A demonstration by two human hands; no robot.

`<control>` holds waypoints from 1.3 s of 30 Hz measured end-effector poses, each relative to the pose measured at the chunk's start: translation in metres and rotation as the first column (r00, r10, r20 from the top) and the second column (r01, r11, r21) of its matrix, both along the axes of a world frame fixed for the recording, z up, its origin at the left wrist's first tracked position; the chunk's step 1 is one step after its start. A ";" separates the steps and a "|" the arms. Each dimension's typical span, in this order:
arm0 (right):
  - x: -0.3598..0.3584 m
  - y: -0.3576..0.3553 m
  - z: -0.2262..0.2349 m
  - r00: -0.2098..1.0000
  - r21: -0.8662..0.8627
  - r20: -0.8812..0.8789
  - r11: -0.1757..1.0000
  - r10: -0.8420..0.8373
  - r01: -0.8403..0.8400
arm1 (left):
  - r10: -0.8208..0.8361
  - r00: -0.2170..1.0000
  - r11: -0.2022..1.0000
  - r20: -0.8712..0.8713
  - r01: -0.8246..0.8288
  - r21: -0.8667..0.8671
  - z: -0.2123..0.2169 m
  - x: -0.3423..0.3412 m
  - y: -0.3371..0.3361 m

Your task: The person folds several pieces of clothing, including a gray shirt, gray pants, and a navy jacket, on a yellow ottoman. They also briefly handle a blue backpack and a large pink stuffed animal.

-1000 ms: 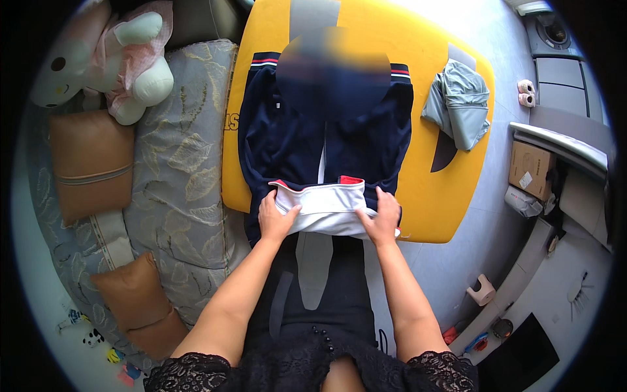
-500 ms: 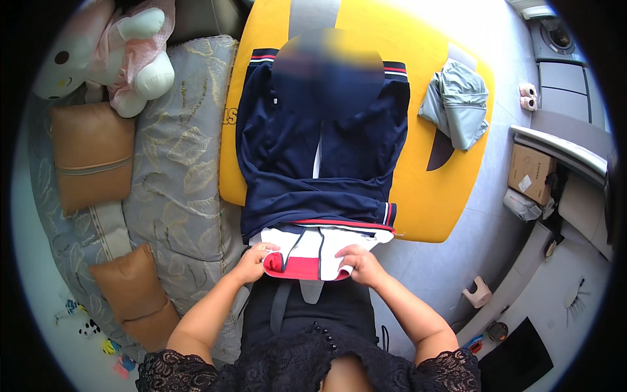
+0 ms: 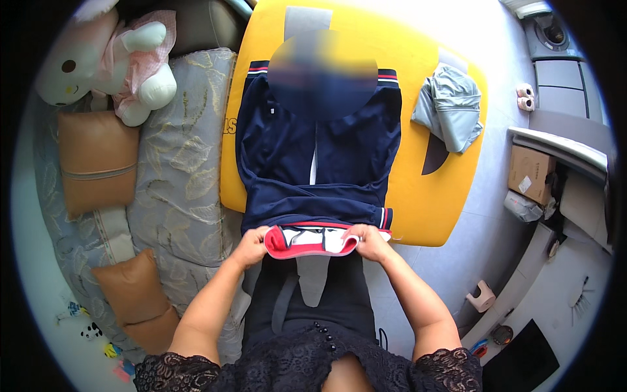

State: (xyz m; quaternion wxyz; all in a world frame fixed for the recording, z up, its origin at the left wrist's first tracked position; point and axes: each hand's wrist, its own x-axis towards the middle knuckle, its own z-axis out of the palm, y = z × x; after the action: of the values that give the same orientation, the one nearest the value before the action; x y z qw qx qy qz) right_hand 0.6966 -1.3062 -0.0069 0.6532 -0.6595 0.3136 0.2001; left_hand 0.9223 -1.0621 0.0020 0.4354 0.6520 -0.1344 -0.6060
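Observation:
A navy jacket [image 3: 353, 153] with red and white striped trim lies spread on a yellow padded surface [image 3: 434, 212], its sleeves folded across. Its near end, a red and white collar [image 3: 312, 248], hangs over the edge towards me. My left hand [image 3: 251, 247] is closed on the collar's left end. The right hand [image 3: 369, 241] grips the other end, fingers curled over the cloth. Between them the collar is curled up, with white lining showing inside. A round blur hides the jacket's far middle part.
A folded grey-green garment [image 3: 450, 108] lies right of the jacket. On the left stands a patterned grey sofa [image 3: 179, 150] with brown cushions [image 3: 98, 162] and a large plush toy [image 3: 140, 59]. A cardboard box [image 3: 530, 173] and a pink stool [image 3: 481, 296] are at the right.
Both hands have moved up and away from me, taking the collar with them. The collar is now rolled up more, with less white lining showing.

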 end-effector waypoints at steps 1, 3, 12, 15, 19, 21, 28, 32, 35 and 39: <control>-0.012 0.010 -0.010 0.999 0.060 -0.021 0.998 0.037 -0.035 | 0.042 0.998 0.998 0.047 -0.044 0.036 0.009 -0.010 0.001; -0.034 0.034 -0.009 0.995 0.112 -0.015 0.989 0.103 -0.100 | -0.057 0.956 0.992 0.288 0.022 0.124 -0.009 -0.037 0.045; -0.080 0.094 0.000 0.978 -0.037 0.115 0.984 0.176 -0.173 | 0.834 0.356 0.552 -0.422 -0.536 0.639 0.029 -0.118 0.069; -0.080 0.095 0.001 0.962 -0.029 0.135 0.971 0.238 -0.236 | 0.891 0.418 0.426 -0.177 -0.634 0.645 0.022 -0.136 0.056; -0.079 0.101 0.004 0.945 -0.099 0.175 0.960 0.277 -0.263 | 0.859 0.498 0.382 0.122 -0.780 0.497 -0.007 -0.175 0.075; -0.076 0.105 0.013 0.947 -0.128 0.195 0.964 0.257 -0.235 | 0.886 0.417 0.336 0.203 -0.879 0.339 0.000 -0.185 0.069; -0.079 0.134 0.035 0.884 -0.150 0.457 0.972 -0.094 0.181 | 0.932 0.357 0.357 -0.066 -0.863 0.357 0.031 -0.188 0.071; -0.094 0.164 0.021 0.906 -0.210 0.397 0.976 0.143 -0.062 | 0.718 0.686 0.634 0.119 -0.715 0.295 0.000 -0.219 0.090; -0.095 0.171 0.019 0.896 -0.302 0.400 0.951 0.193 -0.070 | 0.269 0.867 0.848 0.419 -0.420 0.324 0.011 -0.222 0.085; -0.097 0.176 0.017 0.895 -0.328 0.410 0.944 0.173 -0.033 | 0.290 0.778 0.749 0.558 -0.548 0.374 0.011 -0.236 0.074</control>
State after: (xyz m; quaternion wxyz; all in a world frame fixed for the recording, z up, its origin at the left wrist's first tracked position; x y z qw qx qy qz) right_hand 0.5994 -1.1297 0.0104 0.5821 -0.7981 0.1524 0.0311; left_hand 0.6861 -0.9882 0.0127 0.3269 0.8825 0.0879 -0.3266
